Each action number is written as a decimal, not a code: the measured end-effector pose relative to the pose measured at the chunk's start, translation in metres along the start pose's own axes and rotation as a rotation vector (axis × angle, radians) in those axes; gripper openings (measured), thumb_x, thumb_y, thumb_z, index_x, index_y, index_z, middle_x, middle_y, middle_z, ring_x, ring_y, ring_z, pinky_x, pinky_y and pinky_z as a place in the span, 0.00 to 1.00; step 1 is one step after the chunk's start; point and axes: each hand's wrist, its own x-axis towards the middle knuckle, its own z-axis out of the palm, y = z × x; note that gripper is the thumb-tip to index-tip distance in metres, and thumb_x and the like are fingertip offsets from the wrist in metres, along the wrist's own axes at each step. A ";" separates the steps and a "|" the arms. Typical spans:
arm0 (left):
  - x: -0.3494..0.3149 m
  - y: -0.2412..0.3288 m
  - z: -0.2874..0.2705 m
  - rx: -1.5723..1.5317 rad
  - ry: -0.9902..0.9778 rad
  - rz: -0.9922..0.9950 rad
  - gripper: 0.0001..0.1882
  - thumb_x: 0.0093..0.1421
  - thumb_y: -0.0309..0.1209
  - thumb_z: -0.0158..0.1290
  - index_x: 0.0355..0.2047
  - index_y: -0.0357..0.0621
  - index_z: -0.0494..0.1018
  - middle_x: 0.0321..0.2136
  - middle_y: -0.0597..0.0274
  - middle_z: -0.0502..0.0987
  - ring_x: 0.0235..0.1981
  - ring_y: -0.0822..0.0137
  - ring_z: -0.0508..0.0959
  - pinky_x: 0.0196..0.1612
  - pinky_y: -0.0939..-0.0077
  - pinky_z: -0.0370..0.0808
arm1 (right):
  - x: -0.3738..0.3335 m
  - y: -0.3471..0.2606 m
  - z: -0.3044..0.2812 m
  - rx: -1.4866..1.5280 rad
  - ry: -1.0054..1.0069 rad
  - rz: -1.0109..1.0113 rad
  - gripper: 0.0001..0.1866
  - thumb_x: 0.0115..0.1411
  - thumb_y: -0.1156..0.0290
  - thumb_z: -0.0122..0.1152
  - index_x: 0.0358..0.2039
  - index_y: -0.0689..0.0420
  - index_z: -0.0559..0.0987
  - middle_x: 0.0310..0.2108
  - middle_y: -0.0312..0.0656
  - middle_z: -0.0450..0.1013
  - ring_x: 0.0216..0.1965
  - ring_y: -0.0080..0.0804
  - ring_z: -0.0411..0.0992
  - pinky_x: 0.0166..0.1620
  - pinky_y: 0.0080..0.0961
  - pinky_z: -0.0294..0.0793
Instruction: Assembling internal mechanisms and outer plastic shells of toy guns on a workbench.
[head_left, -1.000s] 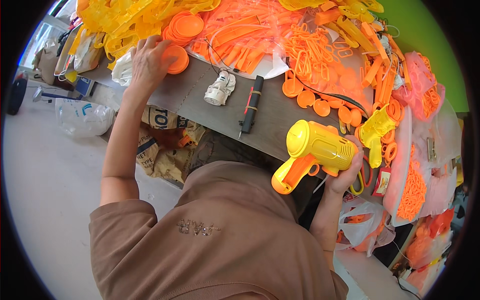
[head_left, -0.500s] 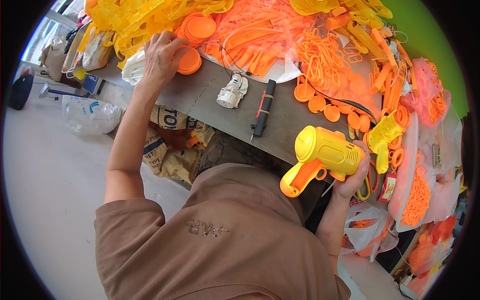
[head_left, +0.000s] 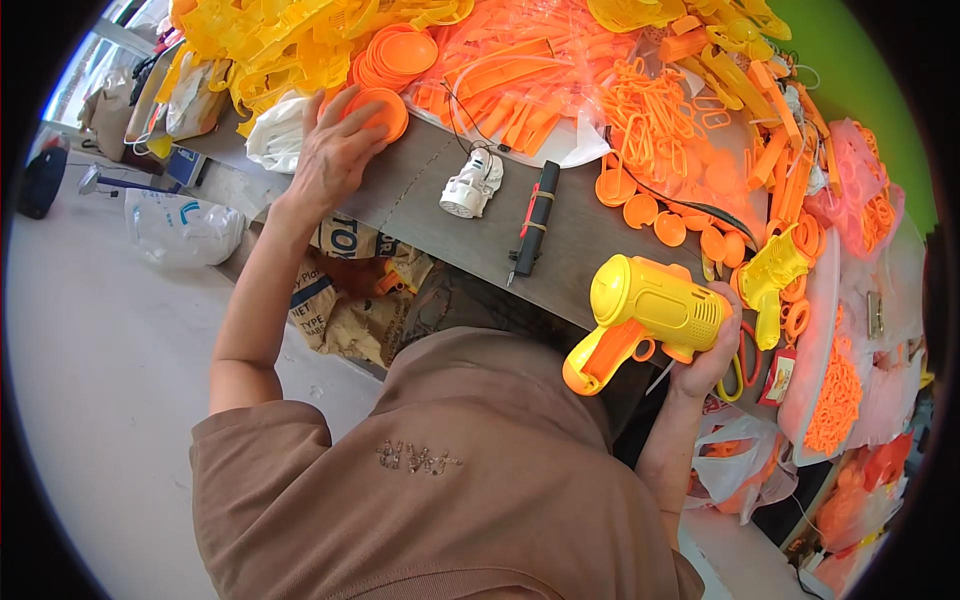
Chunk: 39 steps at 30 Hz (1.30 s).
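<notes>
My right hand (head_left: 714,345) grips a yellow toy gun (head_left: 660,305) with an orange trigger and grip inset, in front of the table edge. The gun's round yellow end points left, and its grip hangs down. Over on the left, my left hand (head_left: 338,155) reaches onto the table with fingers stretched and spread. Its fingertips touch the near orange round disc (head_left: 392,112). Behind that disc lies a stack of similar orange discs (head_left: 398,52). Beside the hand is a crumpled white plastic bag (head_left: 282,136).
A white motor unit (head_left: 468,188) with thin wires and a black pen-shaped screwdriver (head_left: 533,218) lie on the grey table (head_left: 415,195). Heaped behind are yellow parts (head_left: 290,50) and orange parts (head_left: 510,75). A yellow half shell (head_left: 770,280) and scissors (head_left: 745,365) are at the right.
My left hand has come down and slightly right, its fingers spreading over the near orange disc. The right hand holds the toy gun almost still.
</notes>
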 end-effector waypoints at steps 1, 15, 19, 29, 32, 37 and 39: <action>0.001 0.001 0.001 -0.038 0.034 -0.008 0.08 0.53 0.32 0.58 0.33 0.46 0.77 0.51 0.61 0.71 0.55 0.54 0.67 0.61 0.51 0.54 | 0.000 0.000 0.000 -0.002 0.003 -0.001 0.25 0.64 0.53 0.36 0.48 0.63 0.65 0.38 0.46 0.72 0.38 0.31 0.72 0.42 0.25 0.71; 0.034 -0.007 0.004 -0.026 0.026 -0.110 0.21 0.44 0.29 0.60 0.41 0.45 0.71 0.38 0.59 0.72 0.42 0.56 0.70 0.47 0.62 0.63 | -0.001 0.000 0.000 0.003 -0.015 0.015 0.25 0.64 0.52 0.36 0.48 0.63 0.66 0.37 0.45 0.72 0.38 0.30 0.72 0.42 0.25 0.71; 0.036 -0.009 0.010 -0.075 0.107 -0.118 0.16 0.45 0.30 0.60 0.36 0.45 0.71 0.36 0.60 0.72 0.41 0.57 0.71 0.46 0.63 0.63 | -0.001 -0.002 0.003 -0.010 0.005 0.019 0.26 0.64 0.52 0.37 0.49 0.63 0.65 0.37 0.44 0.72 0.38 0.30 0.72 0.41 0.24 0.71; 0.048 -0.016 0.011 -0.268 0.432 -0.213 0.08 0.49 0.28 0.61 0.27 0.42 0.73 0.25 0.60 0.75 0.31 0.59 0.74 0.39 0.68 0.68 | 0.001 -0.001 -0.001 -0.013 0.005 0.024 0.26 0.64 0.52 0.36 0.49 0.63 0.66 0.38 0.45 0.72 0.39 0.31 0.72 0.43 0.25 0.71; 0.059 0.007 -0.007 -0.409 0.615 -0.268 0.05 0.55 0.23 0.57 0.30 0.37 0.72 0.30 0.59 0.78 0.31 0.70 0.79 0.35 0.77 0.75 | 0.001 -0.004 0.004 -0.002 0.059 0.001 0.26 0.65 0.53 0.35 0.48 0.64 0.66 0.40 0.45 0.71 0.41 0.32 0.71 0.46 0.27 0.70; 0.067 0.124 -0.022 -0.732 0.524 -0.036 0.07 0.57 0.17 0.50 0.36 0.36 0.72 0.31 0.56 0.79 0.29 0.69 0.81 0.31 0.78 0.77 | -0.006 -0.030 0.038 0.093 0.262 -0.076 0.25 0.65 0.55 0.36 0.49 0.65 0.64 0.40 0.48 0.70 0.40 0.34 0.72 0.44 0.28 0.72; 0.070 0.169 -0.037 -0.870 0.310 -0.051 0.11 0.59 0.17 0.46 0.43 0.33 0.70 0.34 0.53 0.78 0.34 0.64 0.80 0.38 0.75 0.76 | -0.010 -0.037 0.046 0.016 0.280 -0.179 0.25 0.64 0.55 0.36 0.48 0.66 0.64 0.40 0.49 0.69 0.39 0.33 0.72 0.42 0.26 0.72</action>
